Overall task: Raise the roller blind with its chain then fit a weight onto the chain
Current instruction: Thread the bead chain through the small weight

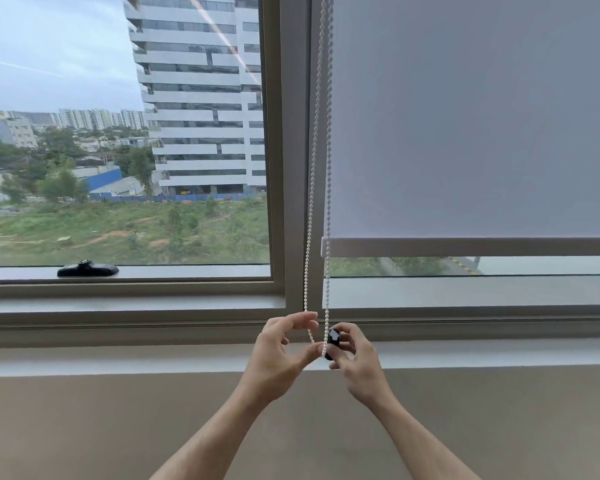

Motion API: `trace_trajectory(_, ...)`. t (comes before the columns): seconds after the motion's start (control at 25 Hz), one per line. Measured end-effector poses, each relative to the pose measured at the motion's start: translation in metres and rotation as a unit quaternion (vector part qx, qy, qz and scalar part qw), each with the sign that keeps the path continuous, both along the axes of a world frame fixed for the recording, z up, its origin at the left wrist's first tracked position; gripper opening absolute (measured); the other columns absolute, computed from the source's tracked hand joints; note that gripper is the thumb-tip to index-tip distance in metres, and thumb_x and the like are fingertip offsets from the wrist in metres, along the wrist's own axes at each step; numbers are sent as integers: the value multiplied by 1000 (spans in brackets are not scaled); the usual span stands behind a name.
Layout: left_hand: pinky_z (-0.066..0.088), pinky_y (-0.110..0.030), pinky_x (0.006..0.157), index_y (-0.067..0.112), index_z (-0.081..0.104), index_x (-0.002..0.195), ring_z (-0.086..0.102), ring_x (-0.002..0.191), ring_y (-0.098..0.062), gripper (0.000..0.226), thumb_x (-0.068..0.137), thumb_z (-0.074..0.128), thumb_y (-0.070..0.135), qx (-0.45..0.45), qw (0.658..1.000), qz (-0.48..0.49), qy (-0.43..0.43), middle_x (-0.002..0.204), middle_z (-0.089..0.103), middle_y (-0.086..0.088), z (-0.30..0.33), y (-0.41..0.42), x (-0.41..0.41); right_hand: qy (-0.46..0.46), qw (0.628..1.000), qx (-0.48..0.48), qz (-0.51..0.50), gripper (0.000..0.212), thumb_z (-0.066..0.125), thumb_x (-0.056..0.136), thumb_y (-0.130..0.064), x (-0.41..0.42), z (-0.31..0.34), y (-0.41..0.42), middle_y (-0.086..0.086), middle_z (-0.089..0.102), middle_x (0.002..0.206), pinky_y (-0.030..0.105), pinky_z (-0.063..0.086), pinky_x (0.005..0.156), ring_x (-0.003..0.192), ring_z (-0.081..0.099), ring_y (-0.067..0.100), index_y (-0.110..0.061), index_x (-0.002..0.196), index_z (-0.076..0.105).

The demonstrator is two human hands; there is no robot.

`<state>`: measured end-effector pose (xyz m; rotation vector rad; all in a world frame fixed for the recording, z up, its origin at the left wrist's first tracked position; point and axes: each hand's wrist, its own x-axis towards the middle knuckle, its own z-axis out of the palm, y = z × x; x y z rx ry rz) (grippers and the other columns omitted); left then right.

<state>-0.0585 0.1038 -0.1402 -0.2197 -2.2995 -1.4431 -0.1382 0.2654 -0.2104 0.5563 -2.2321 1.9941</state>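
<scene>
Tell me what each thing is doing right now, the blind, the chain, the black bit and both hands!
Grey fabric roller blind: mostly down, a strip of glass showing under its bottom bar.
White beaded chain: hanging as a loop, bottom end held.
Small black weight: held against the chain; whether it is clipped on, cannot tell.
Left hand: pinching the chain.
Right hand: gripping the weight.
Black window handle: lying flat.

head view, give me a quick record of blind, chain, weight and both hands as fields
blind: roller blind mostly lowered, bottom bar a little above the sill, strip of glass showing below
chain: white bead chain hangs as a loop beside the blind's left edge
weight: small black weight at the loop's bottom, against the chain
left hand: pinching the chain at the loop's bottom
right hand: holding the weight
window handle: black, on the left pane's frame
</scene>
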Motion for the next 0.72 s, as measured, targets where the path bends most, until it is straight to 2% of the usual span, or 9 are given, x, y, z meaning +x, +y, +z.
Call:
trace_trajectory(0.08,38,-11,86,50,61,107,51,114,6,43,75,82,30,6,1000,5,3,107,67,29,-1,0,1,22,999,-11,32,24,68,89,-5,13,9,-4,0,65,92,35,61,63,83,64,13,-26,100,64)
trace_trajectory(0.2,41,-18,92,48,61,110,51,116,7,46,75,83,28,10,1000,6,4,113,64,24,-2,1,4,48,997,-30,51,20,68,87,-13,27,20,-9,8,68,97,41,61,70,85,65,24,-25,103,66)
trace_trajectory(0.36,42,-23,92,37,65,117,55,114,4,46,75,83,29,25,1000,-3,-5,117,68,17,-2,-2,8,60,995,-43,70,25,69,85,-22,40,31,-12,2,73,97,33,59,74,87,67,19,-36,106,69)
trace_trajectory(0.56,46,-30,93,32,67,118,61,109,-2,46,74,84,28,59,998,-22,-20,114,71,19,-2,-6,13,51,996,-34,70,27,71,85,-21,47,32,-13,-1,75,102,41,60,81,96,70,23,-38,106,70)
trace_trajectory(0.72,46,-29,92,36,66,114,62,108,3,46,73,84,26,77,996,-33,-16,110,70,27,-4,-7,17,47,997,-22,51,25,73,83,-25,48,28,-14,-3,75,104,45,60,85,101,69,20,-31,107,70)
